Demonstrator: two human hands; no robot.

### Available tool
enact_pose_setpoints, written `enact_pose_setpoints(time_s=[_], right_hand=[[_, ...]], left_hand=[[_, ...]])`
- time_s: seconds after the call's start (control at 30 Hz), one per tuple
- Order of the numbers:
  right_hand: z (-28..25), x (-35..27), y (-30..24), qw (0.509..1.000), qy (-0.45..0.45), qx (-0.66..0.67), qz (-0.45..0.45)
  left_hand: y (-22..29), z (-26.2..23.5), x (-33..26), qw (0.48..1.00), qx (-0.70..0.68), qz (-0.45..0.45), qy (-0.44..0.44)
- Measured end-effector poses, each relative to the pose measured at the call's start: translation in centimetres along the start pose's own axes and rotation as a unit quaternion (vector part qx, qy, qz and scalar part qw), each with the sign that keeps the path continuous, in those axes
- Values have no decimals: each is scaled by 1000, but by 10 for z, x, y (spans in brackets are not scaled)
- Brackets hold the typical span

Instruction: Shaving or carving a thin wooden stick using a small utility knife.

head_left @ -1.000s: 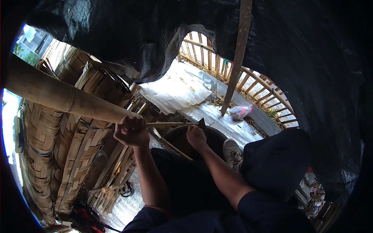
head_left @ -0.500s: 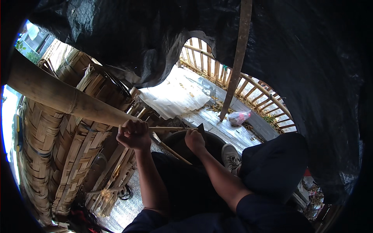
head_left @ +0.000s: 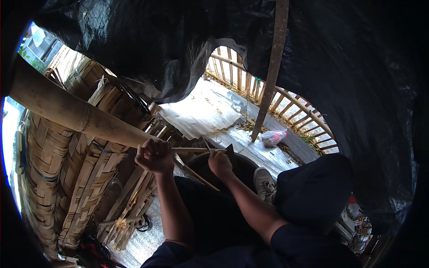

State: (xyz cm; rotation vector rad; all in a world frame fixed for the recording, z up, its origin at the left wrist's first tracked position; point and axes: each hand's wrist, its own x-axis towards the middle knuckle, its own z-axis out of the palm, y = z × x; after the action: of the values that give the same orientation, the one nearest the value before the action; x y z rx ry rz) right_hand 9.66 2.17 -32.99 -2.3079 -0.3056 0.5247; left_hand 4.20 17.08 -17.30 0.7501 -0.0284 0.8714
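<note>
My left hand (head_left: 154, 156) is closed in a fist at the lower end of a thick bamboo pole (head_left: 85, 117). From its right side a slim bamboo stick (head_left: 192, 149) runs rightward, and the fist appears to grip it. My right hand (head_left: 220, 164) is closed just below the stick's far part. A thin pale strip (head_left: 206, 143) sticks up from its fingers. Right beside that hand stands a dark pointed blade (head_left: 230, 151); whether it is held or fixed is hidden. Below lies a dark round container or seat (head_left: 243, 167).
Woven bamboo rolls (head_left: 49, 169) and split bamboo pieces (head_left: 127, 219) stand at left. Black plastic sheeting (head_left: 357, 102) hangs overhead and at right. A flat upright bar (head_left: 270, 76) comes down ahead. A plastic bag (head_left: 273, 137) lies before a bamboo fence (head_left: 304, 107). My shoe (head_left: 265, 182) is near.
My right hand has shifted slightly left and down, away from the dark blade. More of the slim stick shows, and the pale strip has come into sight. My left hand stays almost in place.
</note>
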Motion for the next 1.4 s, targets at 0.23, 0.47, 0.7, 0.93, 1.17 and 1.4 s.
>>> enact_pose_setpoints(time_s=[0.23,0.47,0.7,0.93,1.17,1.4], right_hand=[[-13,-30,-66,989,-3,6,-145],[20,-3,17,998,-49,4,49],[-27,-27,-71,996,-41,52,-55],[19,13,47,995,37,6,89],[2,-18,-32,991,14,1,-132],[9,5,19,998,-13,-18,66]], left_hand=[[10,3,0,1000,11,-10,-17],[14,-12,2,999,15,11,48],[7,5,-2,999,11,-16,-25],[-7,21,-2,998,11,-28,-61],[5,6,-1,999,19,-28,-24],[9,-4,-2,999,-7,-32,15]])
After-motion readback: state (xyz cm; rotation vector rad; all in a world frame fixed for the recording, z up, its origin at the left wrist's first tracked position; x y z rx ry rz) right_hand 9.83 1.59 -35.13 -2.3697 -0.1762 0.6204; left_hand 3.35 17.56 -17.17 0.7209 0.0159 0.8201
